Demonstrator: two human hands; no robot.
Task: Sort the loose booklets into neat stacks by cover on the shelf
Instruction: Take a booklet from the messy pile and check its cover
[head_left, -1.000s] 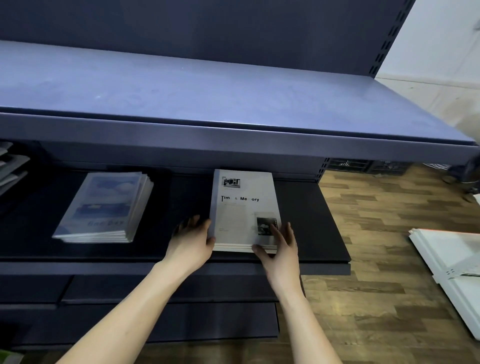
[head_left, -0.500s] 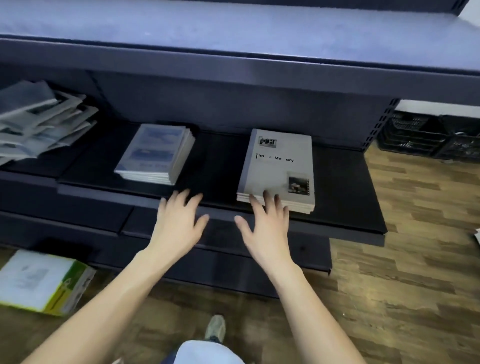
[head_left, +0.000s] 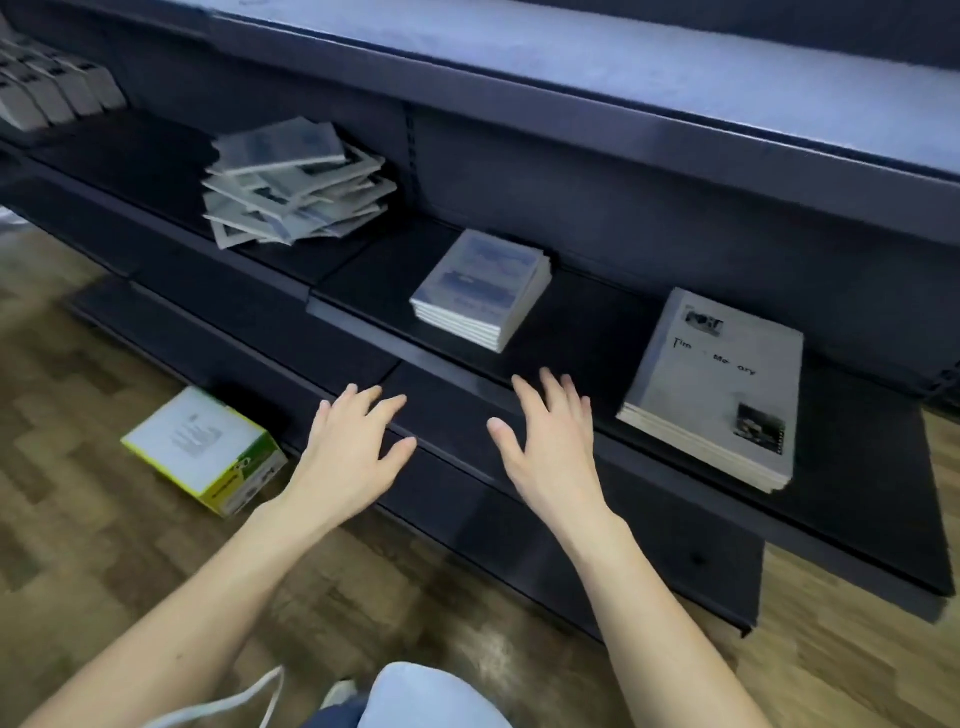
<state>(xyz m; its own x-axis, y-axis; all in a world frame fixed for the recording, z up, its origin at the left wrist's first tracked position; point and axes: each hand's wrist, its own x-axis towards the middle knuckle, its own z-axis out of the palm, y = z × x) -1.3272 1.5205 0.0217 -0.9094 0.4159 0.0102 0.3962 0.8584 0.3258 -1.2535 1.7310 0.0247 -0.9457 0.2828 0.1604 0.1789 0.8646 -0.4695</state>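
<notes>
Left hand: left hand (head_left: 353, 447) at lower centre of the frame, fingers straight and spread, holding nothing; it hovers over the front edge of the dark shelf (head_left: 571, 332).
Right hand: right hand (head_left: 550, 441) just right of it, fingers likewise spread and empty, tips pointing up-frame toward the shelf.
Contact: neither hand touches a booklet; whether the fingertips touch the shelf edge cannot be told.
Loose pile: loose booklets (head_left: 296, 182) lie in the upper left of the frame, on the shelf section left of the upright; covers fan out at differing angles, edges not aligned.
Blue-cover stack: blue-cover stack (head_left: 483, 288) sits squared at centre frame, up-frame of the hands.
Grey-cover stack: grey-cover stack (head_left: 717, 384) sits squared at right of frame, its long axis running from the shelf front toward the back.
Key relation: the loose pile lies up-frame and left of both hands, well apart from them; the left hand is the nearer. Both sorted stacks lie between the pile and the right edge of the frame.
Pile axis: no single long axis; the top booklet runs roughly left to right across the frame.
Step judged: two stacks appear formed; the pile is not yet sorted, so the likely next reach goes left.
Risk judged: the skewed pile may slide if lifted whole.
Other: a box (head_left: 202, 449) lies on the wooden floor at lower left.
</notes>
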